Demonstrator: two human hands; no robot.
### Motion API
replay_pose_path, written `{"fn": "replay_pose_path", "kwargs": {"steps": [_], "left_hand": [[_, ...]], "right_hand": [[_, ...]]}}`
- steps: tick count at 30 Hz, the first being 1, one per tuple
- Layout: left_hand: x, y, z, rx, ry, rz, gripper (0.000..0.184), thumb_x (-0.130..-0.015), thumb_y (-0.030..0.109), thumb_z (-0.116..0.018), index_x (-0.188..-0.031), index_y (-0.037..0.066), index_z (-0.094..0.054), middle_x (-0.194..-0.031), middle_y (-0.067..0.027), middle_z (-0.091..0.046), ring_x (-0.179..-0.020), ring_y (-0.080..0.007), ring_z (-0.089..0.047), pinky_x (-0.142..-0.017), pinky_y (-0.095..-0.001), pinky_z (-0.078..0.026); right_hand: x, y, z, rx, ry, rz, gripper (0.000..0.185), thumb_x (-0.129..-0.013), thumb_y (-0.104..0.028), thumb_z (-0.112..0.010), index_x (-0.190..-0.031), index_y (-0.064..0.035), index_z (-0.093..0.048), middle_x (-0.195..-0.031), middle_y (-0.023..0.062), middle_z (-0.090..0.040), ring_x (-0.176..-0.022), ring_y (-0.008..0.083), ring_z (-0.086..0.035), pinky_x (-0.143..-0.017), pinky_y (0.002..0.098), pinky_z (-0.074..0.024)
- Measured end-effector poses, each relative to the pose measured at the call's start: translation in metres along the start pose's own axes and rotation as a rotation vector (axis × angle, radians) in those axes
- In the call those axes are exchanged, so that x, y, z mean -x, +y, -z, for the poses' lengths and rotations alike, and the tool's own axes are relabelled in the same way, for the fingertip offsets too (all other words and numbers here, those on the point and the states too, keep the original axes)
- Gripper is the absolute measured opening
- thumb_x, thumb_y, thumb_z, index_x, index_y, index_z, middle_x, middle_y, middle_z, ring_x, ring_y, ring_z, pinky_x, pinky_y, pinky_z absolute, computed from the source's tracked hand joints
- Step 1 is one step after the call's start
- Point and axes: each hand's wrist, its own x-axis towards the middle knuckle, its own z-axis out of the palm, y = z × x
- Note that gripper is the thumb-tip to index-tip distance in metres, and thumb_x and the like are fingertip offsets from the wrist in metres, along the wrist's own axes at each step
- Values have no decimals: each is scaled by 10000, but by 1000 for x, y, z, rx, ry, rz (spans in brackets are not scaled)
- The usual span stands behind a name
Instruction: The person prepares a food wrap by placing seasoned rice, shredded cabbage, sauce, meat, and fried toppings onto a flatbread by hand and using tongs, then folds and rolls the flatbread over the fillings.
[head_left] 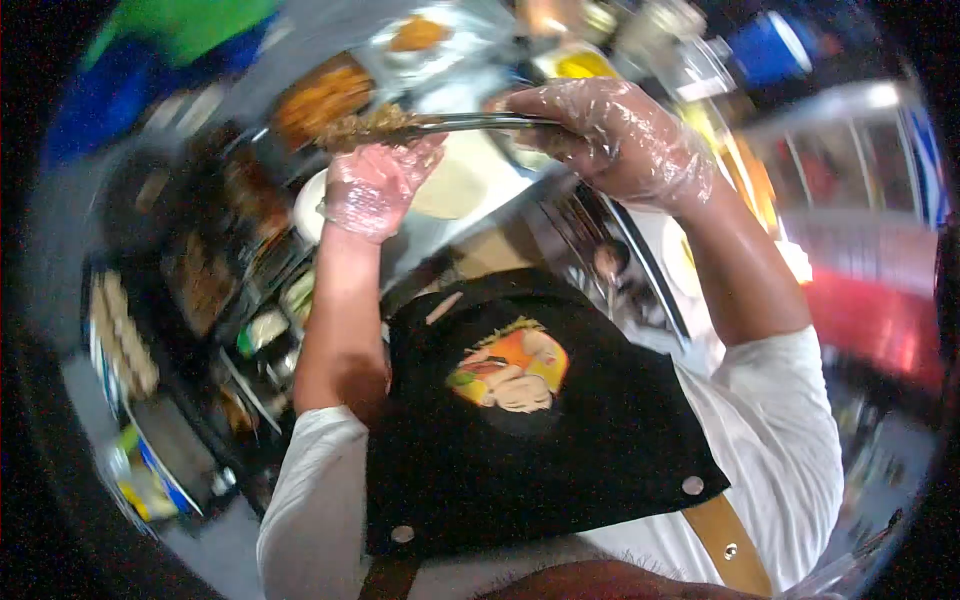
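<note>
My right hand, in a clear plastic glove, is closed around metal tongs that point to the left. At the tongs' tip is a clump of brown shredded food, maybe meat. Just under that clump is my left hand, also gloved, its fingers loosely cupped and apart; whether it touches the food I cannot tell. Between and below my hands lies a pale round flat piece, like a tortilla, on a white surface. Motion blurs the details.
Beyond my left hand stands a tray of orange-brown food. Farther back are a plastic-covered dish, a yellow-filled container and a blue cup. Dark trays and packages crowd the left side. A black apron covers my front.
</note>
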Motion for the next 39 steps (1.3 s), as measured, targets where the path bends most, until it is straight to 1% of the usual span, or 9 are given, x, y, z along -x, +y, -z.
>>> {"fn": "replay_pose_path", "kwargs": {"steps": [5,8,10,16,18,23,26,29,39], "left_hand": [[-100,-169,-54,69,-535,509,608,-1117,390,-498,-1515,-69,-531,-1599,-320,-525,-1518,-513,-476,-1246,-651,-437],[-131,-289,-125,-416,-96,479,546,-1146,396,-454,-1422,-60,-572,-1427,-321,-636,-1355,-513,-611,-1192,-656,-490],[-180,-363,-107,-403,-178,613,461,-1173,370,-412,-1299,-26,-611,-1171,-266,-685,-1182,-436,-702,-1115,-583,-565],[-256,-530,-104,-1064,-142,499,314,-1125,286,-580,-1267,21,-671,-1213,-141,-735,-1105,-280,-743,-1032,-419,-586],[-275,-560,-97,-1303,-139,412,308,-1111,282,-613,-1267,30,-697,-1211,-114,-755,-1103,-246,-744,-1003,-385,-585],[-277,-598,-117,-1971,-300,227,359,-1036,305,-728,-1298,62,-761,-1243,-83,-795,-1128,-226,-746,-1007,-361,-560],[-289,-610,-104,-2094,-585,179,363,-1021,316,-746,-1291,77,-783,-1256,-89,-795,-1157,-241,-749,-1023,-375,-563],[-286,-616,-108,-2234,-754,182,363,-1033,337,-733,-1270,70,-793,-1274,-113,-789,-1178,-252,-746,-1035,-384,-563],[-299,-629,-103,-2339,-1088,-6,255,-1015,193,-678,-1219,122,-814,-1218,-169,-747,-1176,-365,-705,-1078,-454,-546]], "right_hand": [[202,61,59,129,96,-409,341,-1035,-319,-724,-1273,-78,-768,-1162,182,-783,-1068,395,-747,-923,491,-588],[317,100,84,162,189,-594,332,-1031,-299,-730,-1282,-86,-772,-1162,182,-787,-1066,390,-748,-935,483,-588],[388,122,90,165,214,-739,322,-1033,-291,-730,-1291,-103,-776,-1132,183,-790,-1042,389,-751,-922,487,-591],[532,207,55,134,99,-1140,299,-1037,-272,-746,-1262,-83,-799,-1107,199,-788,-950,374,-759,-857,449,-600],[564,240,27,150,-53,-1297,306,-1048,-301,-724,-1259,-94,-804,-1083,198,-785,-947,375,-756,-846,452,-599],[625,307,-48,76,218,-1005,242,-1046,-306,-658,-1192,-142,-761,-1049,155,-748,-1002,382,-724,-893,503,-574],[625,315,-49,45,101,-1058,247,-1025,-276,-684,-1224,-145,-749,-1043,168,-742,-1015,385,-721,-910,510,-569],[637,322,-70,10,275,-993,297,-1008,-274,-702,-1278,-152,-729,-1046,179,-727,-1021,386,-712,-917,513,-569],[651,318,-76,-147,245,-1038,395,-974,-168,-656,-1367,-166,-688,-1048,182,-713,-991,403,-705,-900,504,-580]]}}
